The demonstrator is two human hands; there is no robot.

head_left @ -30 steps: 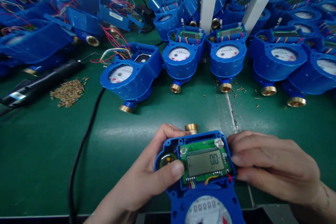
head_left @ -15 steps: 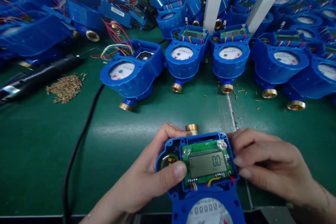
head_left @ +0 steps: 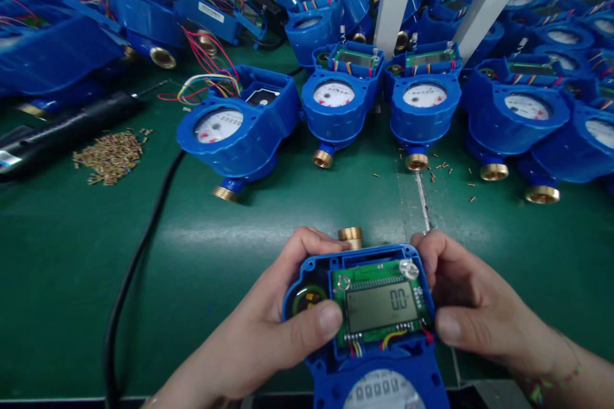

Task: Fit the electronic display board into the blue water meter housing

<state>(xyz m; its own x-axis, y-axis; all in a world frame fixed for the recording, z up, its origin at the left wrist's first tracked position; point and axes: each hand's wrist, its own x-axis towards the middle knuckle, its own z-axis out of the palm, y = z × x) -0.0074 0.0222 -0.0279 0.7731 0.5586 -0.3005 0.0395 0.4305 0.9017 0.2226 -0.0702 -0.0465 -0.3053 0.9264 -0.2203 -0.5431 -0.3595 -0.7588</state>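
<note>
"Where's the unit?"
"I've got a blue water meter (head_left: 378, 358) at six o'clock, open back up, its display (head_left: 382, 308) reading 00, brass fitting (head_left: 351, 236) pointing to twelve."
"Hands?"
"Together on it: left hand (head_left: 283, 326) and right hand (head_left: 480, 300) clamp its sides from nine and three."
"Around it?"
"Rows of other meters (head_left: 336, 102) at twelve on the green bench mat (head_left: 71, 307), loose brass pins (head_left: 109, 156) piled at ten."
</note>
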